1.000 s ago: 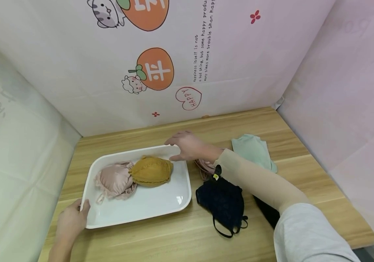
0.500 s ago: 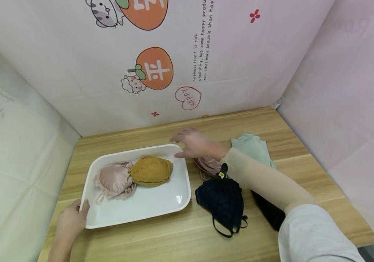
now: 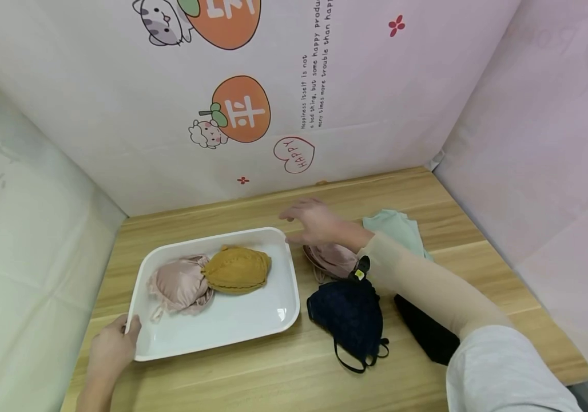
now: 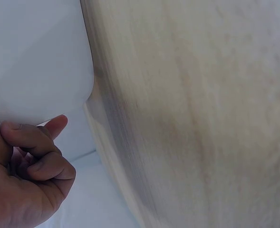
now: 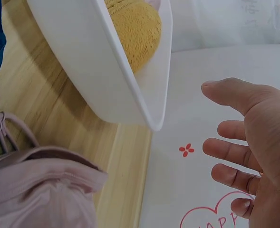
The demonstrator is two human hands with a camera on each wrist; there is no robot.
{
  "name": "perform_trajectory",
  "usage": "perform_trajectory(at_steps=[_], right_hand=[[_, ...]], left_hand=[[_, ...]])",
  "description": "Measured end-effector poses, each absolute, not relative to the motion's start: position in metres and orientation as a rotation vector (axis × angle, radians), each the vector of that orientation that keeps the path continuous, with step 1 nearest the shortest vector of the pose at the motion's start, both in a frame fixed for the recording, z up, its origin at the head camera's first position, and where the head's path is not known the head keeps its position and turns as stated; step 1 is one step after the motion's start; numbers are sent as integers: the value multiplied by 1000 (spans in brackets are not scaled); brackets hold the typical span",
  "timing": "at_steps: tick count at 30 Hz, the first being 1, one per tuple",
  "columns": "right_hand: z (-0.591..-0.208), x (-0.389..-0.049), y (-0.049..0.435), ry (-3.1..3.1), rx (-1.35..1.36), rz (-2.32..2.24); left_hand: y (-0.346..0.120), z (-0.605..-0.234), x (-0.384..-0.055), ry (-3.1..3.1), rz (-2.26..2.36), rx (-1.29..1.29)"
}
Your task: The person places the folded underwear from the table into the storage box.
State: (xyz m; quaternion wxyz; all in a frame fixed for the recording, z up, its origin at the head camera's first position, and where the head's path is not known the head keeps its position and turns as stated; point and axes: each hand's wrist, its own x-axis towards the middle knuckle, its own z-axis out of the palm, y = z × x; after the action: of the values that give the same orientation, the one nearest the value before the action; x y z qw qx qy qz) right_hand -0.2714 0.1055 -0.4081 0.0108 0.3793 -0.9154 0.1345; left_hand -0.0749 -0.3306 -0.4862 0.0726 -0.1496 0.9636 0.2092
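My left hand (image 3: 111, 349) grips the left end of a white plastic tray (image 3: 217, 340), its fingers curled at the rim in the left wrist view. Inside the tray a pale pink satin bra (image 3: 182, 284) lies beside a mustard bra (image 3: 237, 269). Just off the tray's back right corner hovers my right hand (image 3: 320, 223), empty, thumb and fingers spread apart. Partly hidden under that hand and forearm is a dusty pink bra (image 5: 44, 190) on the table. A navy bra (image 3: 350, 320) with thin straps lies in front of it.
At the back right a mint green garment (image 3: 397, 229) is partly covered by the right forearm. Black fabric (image 3: 425, 332) lies under the same arm. The wooden table (image 3: 253, 377) is bounded by printed white sheets at the back and sides.
My right hand has drawn back to the right, from over the tray's corner to beside it. More of the black fabric shows. My left hand stays on the rim.
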Motion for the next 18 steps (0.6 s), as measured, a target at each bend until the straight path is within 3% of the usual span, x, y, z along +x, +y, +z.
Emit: perform_trajectory(at_steps=[18], right_hand=[[-413, -279, 147, -2852, 1096, 368]], left_hand=[[-328, -485, -75, 2906, 627, -459]])
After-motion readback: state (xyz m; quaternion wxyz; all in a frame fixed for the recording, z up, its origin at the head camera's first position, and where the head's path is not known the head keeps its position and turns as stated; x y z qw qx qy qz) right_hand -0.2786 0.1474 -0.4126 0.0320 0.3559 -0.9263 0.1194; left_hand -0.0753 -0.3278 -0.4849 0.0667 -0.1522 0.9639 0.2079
